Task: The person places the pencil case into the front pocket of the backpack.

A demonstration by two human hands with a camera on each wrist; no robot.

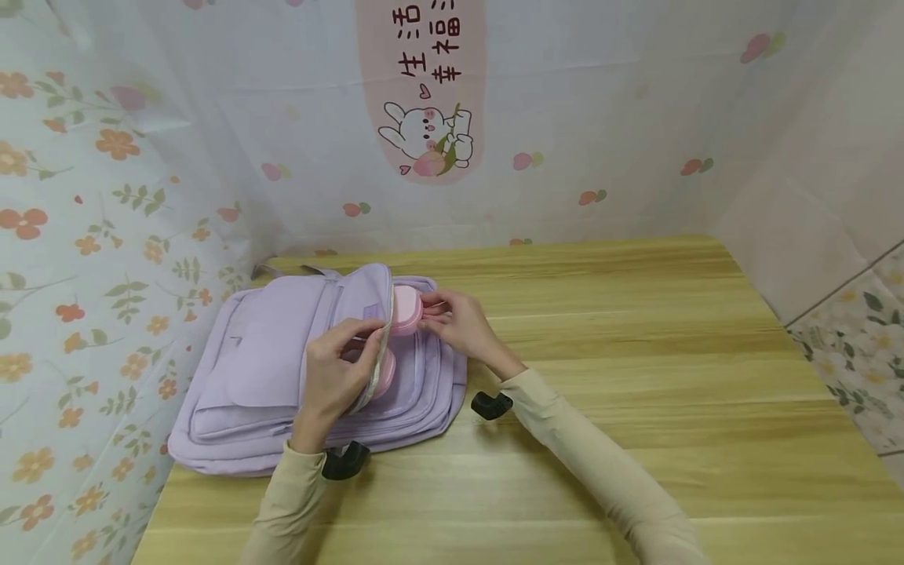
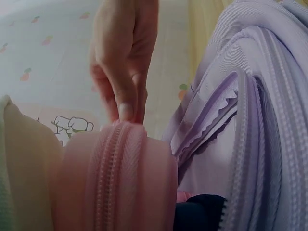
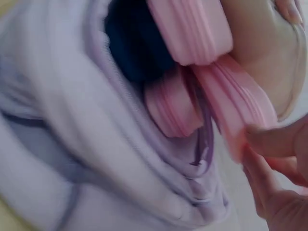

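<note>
A lilac backpack lies on the table, its front pocket agape. My left hand pinches the edge of the pocket's front panel and holds it away from the bag. At the pocket's mouth, my right hand pinches one end of a pink zipped case; the case sits partly inside the opening. Two more pink cases, one upper and one lower, show inside the pocket in the right wrist view. Beside them is a dark blue thing, mostly hidden by the cases and the fabric.
The wood-grain table extends to the right of the bag. A patterned white cloth hangs behind it, and a flowered cloth stands close along the left. Black mounts sit at both wrists.
</note>
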